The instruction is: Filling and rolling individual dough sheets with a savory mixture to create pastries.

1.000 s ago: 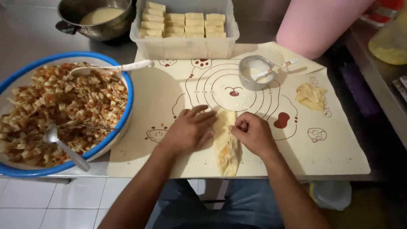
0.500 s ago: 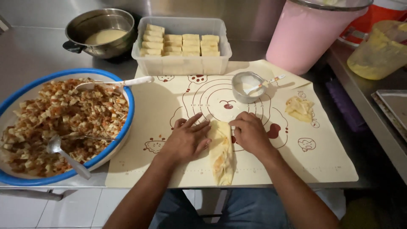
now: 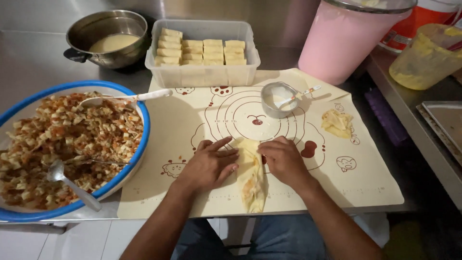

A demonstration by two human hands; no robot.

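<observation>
A pale yellow wrapper with filling (image 3: 252, 180) lies folded lengthwise on the cream pastry mat (image 3: 365, 178). My left hand (image 3: 207, 166) rests flat on the mat, fingertips pressing the wrapper's left edge. My right hand (image 3: 284, 161) lies palm down on its right edge, fingers bent over the fold. Orange filling shows through the lower part of the wrapper.
A large blue-rimmed bowl (image 3: 139, 115) of chopped filling with two spoons sits at the left. A clear tub (image 3: 202, 74) of finished rolls, a steel pot (image 3: 108, 41), a small cup (image 3: 278, 98) of white paste, folded wrappers (image 3: 338, 123), a pink bin (image 3: 346, 41) and a tray (image 3: 445, 127) surround the mat.
Both hands stay on the wrapper, pressing its sides inward; it looks a little narrower. The camera has shifted slightly, so the scene sits lower in the picture.
</observation>
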